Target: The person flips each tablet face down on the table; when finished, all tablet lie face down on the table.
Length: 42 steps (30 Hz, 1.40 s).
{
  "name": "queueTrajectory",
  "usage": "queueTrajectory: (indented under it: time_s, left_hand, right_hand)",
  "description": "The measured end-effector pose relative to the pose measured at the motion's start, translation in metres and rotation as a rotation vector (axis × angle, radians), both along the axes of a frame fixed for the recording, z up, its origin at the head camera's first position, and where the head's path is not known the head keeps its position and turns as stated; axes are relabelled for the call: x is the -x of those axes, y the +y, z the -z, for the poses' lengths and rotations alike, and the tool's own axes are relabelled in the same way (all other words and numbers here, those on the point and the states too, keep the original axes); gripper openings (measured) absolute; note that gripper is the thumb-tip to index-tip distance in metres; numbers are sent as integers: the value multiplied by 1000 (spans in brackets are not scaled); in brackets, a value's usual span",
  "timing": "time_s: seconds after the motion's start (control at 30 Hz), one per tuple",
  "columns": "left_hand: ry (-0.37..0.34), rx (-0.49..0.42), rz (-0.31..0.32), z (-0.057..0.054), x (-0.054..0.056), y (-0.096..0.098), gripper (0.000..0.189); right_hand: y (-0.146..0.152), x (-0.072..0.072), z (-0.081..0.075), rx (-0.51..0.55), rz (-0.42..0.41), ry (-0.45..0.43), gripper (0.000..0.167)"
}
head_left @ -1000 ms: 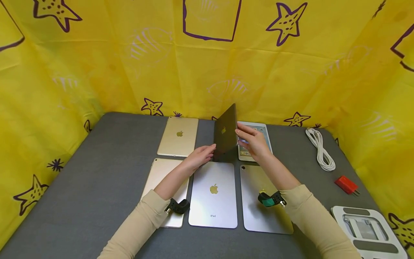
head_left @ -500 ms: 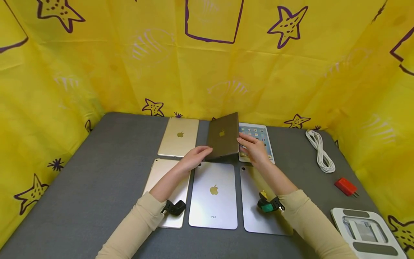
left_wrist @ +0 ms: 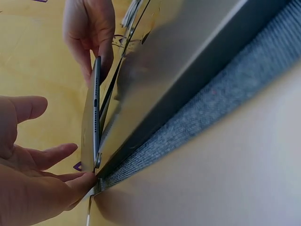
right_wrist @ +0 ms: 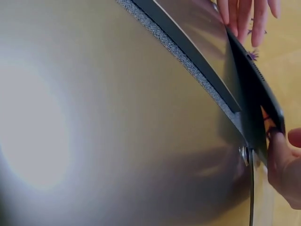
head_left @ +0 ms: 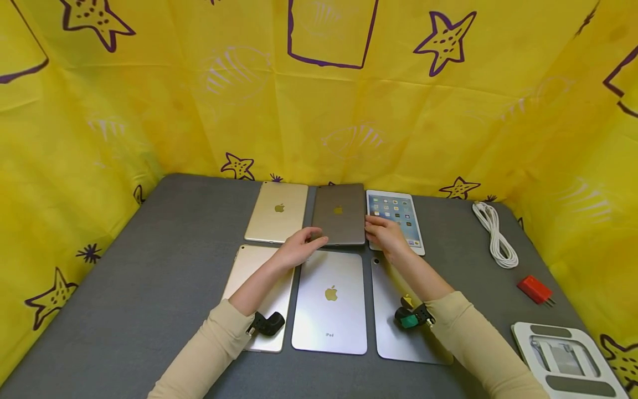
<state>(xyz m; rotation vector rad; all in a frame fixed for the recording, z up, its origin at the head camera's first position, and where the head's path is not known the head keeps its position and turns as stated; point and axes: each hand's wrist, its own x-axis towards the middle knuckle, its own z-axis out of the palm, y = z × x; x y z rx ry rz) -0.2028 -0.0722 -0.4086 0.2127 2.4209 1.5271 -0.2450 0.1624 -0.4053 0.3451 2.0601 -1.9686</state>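
A dark grey tablet (head_left: 339, 219) lies almost flat in the back row, its logo side up. Its right edge is slightly raised in the wrist views. My right hand (head_left: 389, 235) pinches that edge, thumb on the back and fingers beneath. My left hand (head_left: 298, 249) is at the near left corner with fingers extended, the fingertips right at the tablet's edge (left_wrist: 97, 103) in the left wrist view. A gold tablet (head_left: 276, 213) lies to the left of it. On its right, partly covered by my right hand, is a white tablet (head_left: 399, 213) with its lit screen up.
In the front row lie a gold tablet (head_left: 254, 271), a silver tablet (head_left: 330, 316) and a grey tablet (head_left: 399, 338), backs up, partly under my forearms. At the right are a white cable (head_left: 493, 235), a red plug (head_left: 535, 289) and a white stand (head_left: 568, 327). Yellow cloth (head_left: 319, 111) encloses the table.
The dark grey tablet has come down from a steep tilt to almost flat between its neighbours. My right hand has lowered with its edge; my left hand has shifted slightly left and nearer me.
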Motion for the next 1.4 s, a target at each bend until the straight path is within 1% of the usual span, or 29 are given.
queueTrajectory:
  time_s: [0.23, 0.37, 0.47, 0.67, 0.83, 1.0, 1.1, 1.13, 1.27, 1.33, 1.4]
  left_hand:
    - [47, 19, 24, 2, 0, -1, 53]
    - [59, 26, 29, 4, 0, -2, 53]
    - [60, 29, 32, 5, 0, -1, 53]
    - [73, 48, 37, 5, 0, -1, 51]
    - [87, 74, 46, 4, -1, 0, 50]
    - [99, 104, 53, 3, -2, 2, 52]
    - [111, 121, 44, 4, -4, 5, 52]
    - [113, 126, 38, 4, -5, 7, 53]
    - [148, 116, 15, 4, -10, 20, 53]
    - [178, 97, 16, 3, -12, 28, 51]
    - [203, 76, 24, 2, -12, 37, 48]
  right_hand:
    - [1, -1, 3, -31, -107, 1, 46]
    - [1, -4, 5, -42, -140, 3, 46]
    - [1, -6, 4, -91, -156, 21, 47]
    - [1, -14, 0, -265, -224, 88, 51]
    - [-1, -17, -1, -320, -288, 151, 54]
    - [-2, -19, -2, -324, -324, 148, 56]
    - [0, -20, -3, -323, -343, 144, 58]
    - [0, -20, -4, -306, -346, 135, 58]
    - [10, -18, -10, -240, -354, 128, 58]
    - [17, -15, -13, -200, -335, 129, 56]
    - [27, -15, -16, -203, -311, 146, 54]
